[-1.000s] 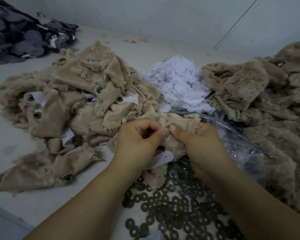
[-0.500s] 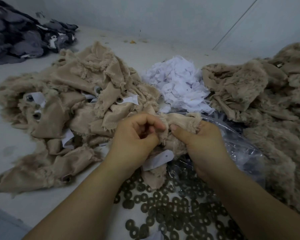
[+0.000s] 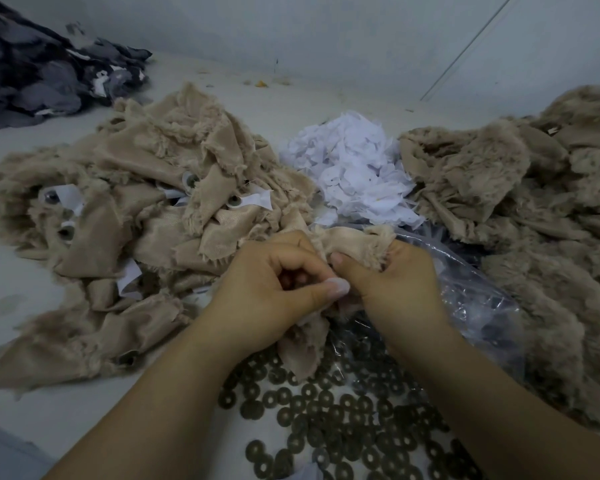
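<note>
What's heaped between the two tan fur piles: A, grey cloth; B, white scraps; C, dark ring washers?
B: white scraps lie between the left tan pile and right tan pile; the ring washers lie nearer, below the tan fabric piece gripped by the left hand and right hand.

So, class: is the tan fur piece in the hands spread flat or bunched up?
Bunched up: the tan fur piece crumples between the left hand and right hand, which both pinch it, one end hanging down.
</note>
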Demonstrator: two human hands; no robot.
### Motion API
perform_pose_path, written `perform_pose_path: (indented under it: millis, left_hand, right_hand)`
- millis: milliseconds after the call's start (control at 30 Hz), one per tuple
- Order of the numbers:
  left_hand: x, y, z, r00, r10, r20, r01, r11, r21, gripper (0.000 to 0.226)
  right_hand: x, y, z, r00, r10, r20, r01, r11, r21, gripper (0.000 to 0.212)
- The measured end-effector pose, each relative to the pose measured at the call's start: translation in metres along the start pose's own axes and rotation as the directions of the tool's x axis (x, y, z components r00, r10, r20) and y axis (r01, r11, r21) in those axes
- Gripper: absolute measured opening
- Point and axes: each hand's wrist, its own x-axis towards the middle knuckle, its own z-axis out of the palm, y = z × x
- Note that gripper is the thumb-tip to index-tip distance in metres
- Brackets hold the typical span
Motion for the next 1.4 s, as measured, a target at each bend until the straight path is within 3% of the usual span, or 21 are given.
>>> perform_pose_path:
  millis: [200, 433, 600, 733, 867, 1000, 1167, 1400]
  left_hand:
    - [0.001, -0.004, 0.011, 0.980, -0.055, -0.191, 0.045, 0.998, -0.054, 0.011]
    - [0.002, -0.010, 0.014, 0.953, -0.157, -0.259, 0.116, 0.979, -0.167, 0.017]
    - [0.004, -0.009, 0.014, 0.954, -0.131, -0.271, 0.076, 0.976, -0.205, 0.017]
    - [0.004, -0.009, 0.014, 0.944, -0.191, -0.268, 0.121, 0.959, -0.258, 0.015]
    - [0.004, -0.009, 0.013, 0.933, -0.244, -0.264, 0.166, 0.943, -0.288, 0.020]
    - [0.004, -0.010, 0.011, 0.929, -0.275, -0.246, 0.196, 0.933, -0.303, 0.021]
    - [0.004, -0.010, 0.010, 0.932, -0.257, -0.254, 0.185, 0.943, -0.277, 0.021]
    - [0.003, -0.008, 0.009, 0.941, -0.261, -0.215, 0.191, 0.935, -0.300, 0.011]
  right_hand:
    - [-0.004, -0.003, 0.004, 1.000, -0.021, -0.004, 0.021, 0.999, -0.031, 0.015]
    - [-0.006, -0.004, 0.004, 1.000, 0.003, 0.007, -0.003, 1.000, 0.008, 0.023]
    - [-0.006, -0.005, 0.004, 1.000, -0.009, -0.013, 0.009, 1.000, 0.002, 0.026]
    - [-0.004, -0.003, 0.004, 1.000, -0.005, -0.028, 0.004, 1.000, -0.008, 0.034]
    - [-0.004, -0.002, 0.004, 0.998, -0.052, -0.018, 0.051, 0.995, -0.082, 0.026]
    - [-0.006, -0.002, 0.005, 0.994, -0.105, -0.007, 0.103, 0.985, -0.141, 0.041]
    - [-0.007, -0.004, 0.006, 0.994, -0.107, -0.007, 0.106, 0.992, -0.064, 0.048]
    - [-0.002, -0.002, -0.001, 1.000, -0.008, 0.002, 0.008, 1.000, -0.023, 0.022]
